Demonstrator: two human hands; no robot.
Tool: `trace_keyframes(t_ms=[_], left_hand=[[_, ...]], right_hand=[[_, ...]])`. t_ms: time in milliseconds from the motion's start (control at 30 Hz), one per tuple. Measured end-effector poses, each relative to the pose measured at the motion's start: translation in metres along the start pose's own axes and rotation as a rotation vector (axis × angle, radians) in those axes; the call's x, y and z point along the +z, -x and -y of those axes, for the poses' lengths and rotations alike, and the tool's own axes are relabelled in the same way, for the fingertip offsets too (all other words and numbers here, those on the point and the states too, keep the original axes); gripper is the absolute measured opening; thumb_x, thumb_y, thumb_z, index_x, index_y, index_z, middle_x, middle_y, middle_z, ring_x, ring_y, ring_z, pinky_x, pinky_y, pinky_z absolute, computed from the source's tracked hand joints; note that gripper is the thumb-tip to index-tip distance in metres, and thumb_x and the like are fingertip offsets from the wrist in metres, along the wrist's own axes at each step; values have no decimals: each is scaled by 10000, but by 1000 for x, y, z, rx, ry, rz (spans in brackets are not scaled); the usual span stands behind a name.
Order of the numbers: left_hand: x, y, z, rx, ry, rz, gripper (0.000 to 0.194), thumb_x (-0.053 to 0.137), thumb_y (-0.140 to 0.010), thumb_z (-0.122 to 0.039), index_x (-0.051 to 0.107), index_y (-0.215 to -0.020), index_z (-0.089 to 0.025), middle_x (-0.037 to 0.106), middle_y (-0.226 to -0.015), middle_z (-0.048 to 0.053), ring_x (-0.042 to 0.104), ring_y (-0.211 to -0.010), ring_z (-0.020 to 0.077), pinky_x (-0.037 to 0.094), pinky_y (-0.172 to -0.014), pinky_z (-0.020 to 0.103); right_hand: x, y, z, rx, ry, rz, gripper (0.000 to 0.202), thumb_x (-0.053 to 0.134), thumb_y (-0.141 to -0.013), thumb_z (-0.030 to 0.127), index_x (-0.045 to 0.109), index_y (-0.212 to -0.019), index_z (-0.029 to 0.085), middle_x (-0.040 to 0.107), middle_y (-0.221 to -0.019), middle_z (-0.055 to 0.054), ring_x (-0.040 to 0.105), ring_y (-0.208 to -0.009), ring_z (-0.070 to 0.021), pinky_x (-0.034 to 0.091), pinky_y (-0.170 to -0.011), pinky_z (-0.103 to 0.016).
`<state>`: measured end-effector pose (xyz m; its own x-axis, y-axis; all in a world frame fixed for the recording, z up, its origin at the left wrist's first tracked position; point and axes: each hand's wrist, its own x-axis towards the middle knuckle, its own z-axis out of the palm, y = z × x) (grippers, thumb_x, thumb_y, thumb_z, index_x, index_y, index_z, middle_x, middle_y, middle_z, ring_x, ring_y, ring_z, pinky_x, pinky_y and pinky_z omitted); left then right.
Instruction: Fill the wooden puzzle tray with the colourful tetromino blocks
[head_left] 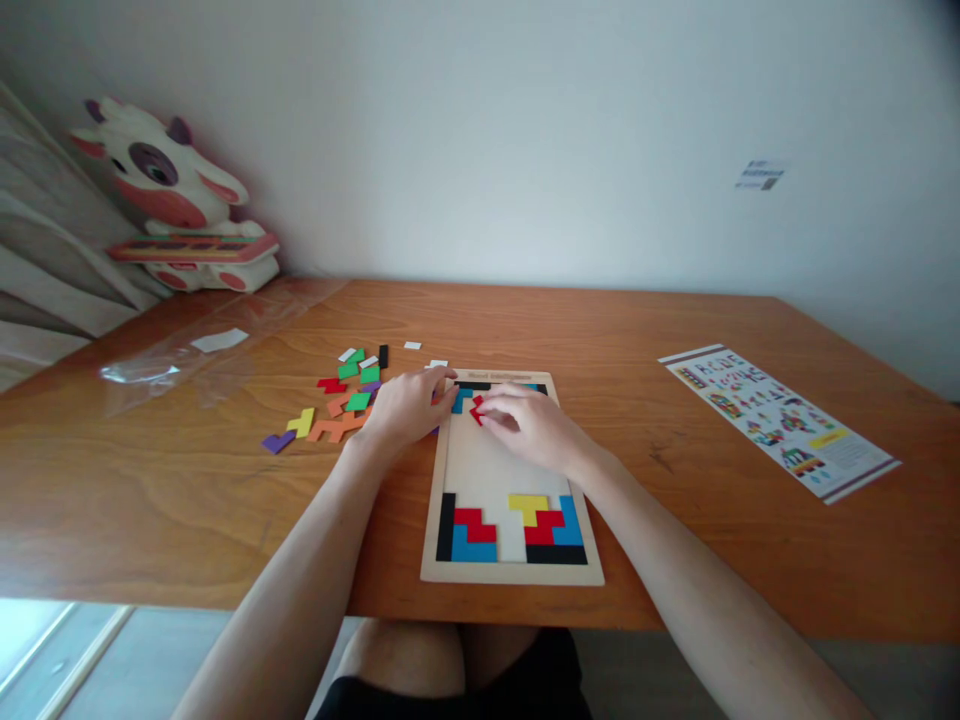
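Right hand (531,425) pinches a red piece (475,412) over the board (517,573), left hand (405,405) loosely spread at its edge

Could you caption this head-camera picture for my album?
The right hand holds a red piece over a wooden puzzle board, the left hand at its edge, loose pieces nearby.

The right hand (525,425) covers part of a red piece (475,411) and the upper right of a puzzle board (480,462), its top lettering (500,376) blurred. The left hand (405,405) hides most of a purple piece (435,431). Print on a paper sheet (780,422) and wall label (760,175) is unreadably small; the bottom edge crops both forearms (281,575).
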<state>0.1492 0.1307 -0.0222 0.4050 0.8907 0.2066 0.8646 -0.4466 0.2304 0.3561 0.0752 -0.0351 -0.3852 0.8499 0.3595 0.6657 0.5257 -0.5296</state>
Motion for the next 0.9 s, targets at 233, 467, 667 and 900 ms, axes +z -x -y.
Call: trace_keyframes(t_ms=[233, 467, 667, 900], left_hand=[[3, 1, -2, -20, -49, 21, 372, 470, -945, -439, 652, -1213, -257, 762, -932, 39, 722, -856, 255, 456, -658, 287], [5, 1, -2, -51, -112, 40, 383, 436, -958, -452, 634, -1221, -255, 766, -964, 65, 729, -880, 286, 488, -683, 320], [8, 1, -2, -78, -163, 36, 406, 370, -984, -452, 607, -1242, -246, 767, -1001, 93, 731, -898, 308, 513, -711, 359], [8, 2, -4, -83, -174, 56, 400, 358, -990, -428, 620, -1239, -256, 761, -1035, 96, 725, -923, 310, 517, -749, 371]], right_hand=[[6, -3, -2, -43, 115, 33, 229, 559, -974, 193, 769, -1065, 201, 672, -1148, -112, 673, -1007, -209, 548, -928, -388], [13, -11, 5, 45, 73, -40, 117, 659, -911, 160, 752, -981, 175, 701, -1020, -87, 679, -910, -200, 546, -855, -354], [14, -12, 8, 25, 73, -67, 124, 621, -921, 109, 722, -905, 180, 696, -998, -74, 672, -910, -184, 531, -840, -324], [20, -15, 3, 138, 28, -119, 33, 694, -879, 150, 685, -875, 182, 725, -932, -69, 694, -841, -191, 546, -776, -329]])
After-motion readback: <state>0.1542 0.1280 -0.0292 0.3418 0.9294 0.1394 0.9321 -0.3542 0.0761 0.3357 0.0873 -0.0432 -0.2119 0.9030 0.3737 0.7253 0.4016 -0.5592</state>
